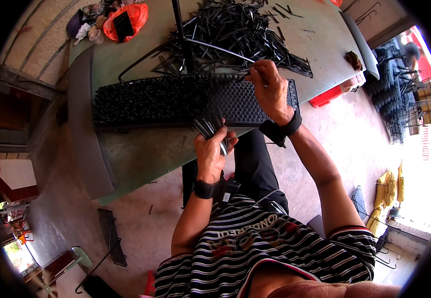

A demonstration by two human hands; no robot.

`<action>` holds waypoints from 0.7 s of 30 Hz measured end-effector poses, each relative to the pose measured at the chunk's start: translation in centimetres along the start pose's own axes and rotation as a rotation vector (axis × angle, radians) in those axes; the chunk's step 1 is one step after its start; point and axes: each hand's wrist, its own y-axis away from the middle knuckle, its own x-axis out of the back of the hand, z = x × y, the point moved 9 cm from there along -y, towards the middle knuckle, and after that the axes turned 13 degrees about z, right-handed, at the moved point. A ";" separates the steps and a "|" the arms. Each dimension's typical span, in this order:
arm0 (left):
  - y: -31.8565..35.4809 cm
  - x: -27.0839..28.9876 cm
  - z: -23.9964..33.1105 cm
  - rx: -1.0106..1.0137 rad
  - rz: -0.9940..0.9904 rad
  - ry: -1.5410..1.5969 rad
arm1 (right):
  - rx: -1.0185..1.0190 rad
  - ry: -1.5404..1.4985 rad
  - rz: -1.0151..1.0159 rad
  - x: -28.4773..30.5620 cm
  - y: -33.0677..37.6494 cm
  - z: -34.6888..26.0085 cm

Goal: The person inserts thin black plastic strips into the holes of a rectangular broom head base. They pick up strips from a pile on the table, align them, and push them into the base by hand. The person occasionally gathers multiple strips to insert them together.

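Note:
A long black perforated panel [248,104] lies along the near edge of the table. Dense black bristles [146,99] cover its left and middle part, while rows of bare holes show toward the right. My left hand [210,156] is closed around a bundle of thin black bristle strips [207,127], just in front of the panel. Above the panel's bare section, my right hand [271,92] has thumb and fingers pinched together. Whatever is between those fingertips is too small to make out. Both wrists wear black bands.
A large heap of loose black strips [230,37] covers the back of the green table [146,169]. A black metal frame [188,52] rises behind the panel. An orange plastic bag [135,20] lies at the far left. Stacked black racks [387,94] stand at right on the floor.

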 end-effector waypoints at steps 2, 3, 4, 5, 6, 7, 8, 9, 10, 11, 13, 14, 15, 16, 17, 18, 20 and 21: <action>0.0 0.0 0.0 0.005 -0.007 -0.028 | 0.032 0.031 -0.021 -0.7 0.3 0.9; 0.0 0.0 0.0 0.009 -0.001 -0.026 | 0.063 0.055 -0.036 -1.0 0.3 1.1; 0.1 0.0 0.0 0.012 0.004 -0.024 | 0.094 0.079 -0.051 -1.2 0.4 1.2; 0.1 0.0 0.1 0.016 0.009 -0.023 | 0.125 0.103 -0.065 -1.4 0.5 1.2; 0.1 0.0 0.1 0.028 0.006 -0.025 | 0.135 0.092 -0.080 -1.6 0.4 1.0; 0.2 0.0 0.2 0.040 0.004 -0.028 | 0.146 0.080 -0.094 -1.7 0.1 0.6; 0.2 0.0 0.2 0.053 0.001 -0.031 | 0.156 0.070 -0.109 -1.9 0.0 0.3; 0.1 0.0 0.2 0.046 -0.003 -0.027 | 0.149 0.063 -0.112 -2.0 -0.1 0.2; 0.0 0.1 0.0 0.040 -0.008 -0.023 | 0.142 0.056 -0.115 -2.1 -0.2 0.1; -0.1 0.1 -0.1 0.033 -0.013 -0.019 | 0.134 0.049 -0.119 -2.2 -0.3 0.1; -0.2 0.1 -0.1 0.041 -0.022 -0.003 | 0.198 0.097 -0.186 -2.9 0.1 0.5; -0.1 0.1 -0.2 0.045 -0.026 0.005 | 0.231 0.121 -0.219 -3.1 0.5 0.8; -0.2 0.1 -0.2 0.050 -0.024 0.012 | 0.281 0.197 -0.264 -3.4 1.0 1.1; -0.2 0.1 -0.2 0.056 -0.022 0.019 | 0.331 0.274 -0.308 -3.7 1.5 1.4; -0.1 0.1 -0.2 0.061 -0.021 0.026 | 0.381 0.352 -0.352 -3.9 1.9 1.5; -0.1 0.0 -0.2 0.065 -0.027 0.038 | 0.421 0.354 -0.348 -3.6 2.1 0.6; -0.2 0.2 0.0 0.067 -0.029 0.064 | 0.542 0.189 -0.392 -2.5 3.8 -3.3; -0.2 0.1 0.1 0.072 -0.049 0.079 | 0.644 0.062 -0.419 -1.4 5.1 -5.6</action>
